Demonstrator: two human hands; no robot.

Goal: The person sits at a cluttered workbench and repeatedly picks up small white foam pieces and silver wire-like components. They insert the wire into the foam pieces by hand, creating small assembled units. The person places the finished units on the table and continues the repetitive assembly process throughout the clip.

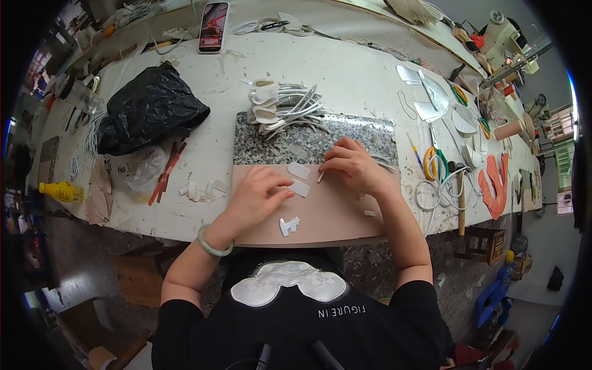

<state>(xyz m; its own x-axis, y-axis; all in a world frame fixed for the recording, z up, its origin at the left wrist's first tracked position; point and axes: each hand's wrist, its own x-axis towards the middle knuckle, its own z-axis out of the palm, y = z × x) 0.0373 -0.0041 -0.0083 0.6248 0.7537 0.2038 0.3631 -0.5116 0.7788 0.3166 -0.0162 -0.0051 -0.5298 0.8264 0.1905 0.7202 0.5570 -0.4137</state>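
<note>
My left hand (265, 192) is over the tan board (333, 225), thumb and forefinger pinching the left edge of a small white rounded piece (300, 189). A second such piece (298, 170) lies just beyond it. My right hand (353, 165) is closed on a thin white cord (320, 177), whose end sticks out below the fingertips. More white cord (383, 161) shows behind that hand. Small white scraps (288, 226) lie nearer me on the board. Beyond it, a bundle of white cords with rounded tabs (280, 105) rests on a speckled stone slab (277, 147).
A black plastic bag (151, 111) and red strips (166, 174) are on the left, with a yellow bottle (61, 192) at the edge. Scissors (436, 161), a hammer (460, 200) and coral cut pieces (494, 186) lie to the right. A phone (213, 28) stands at the back.
</note>
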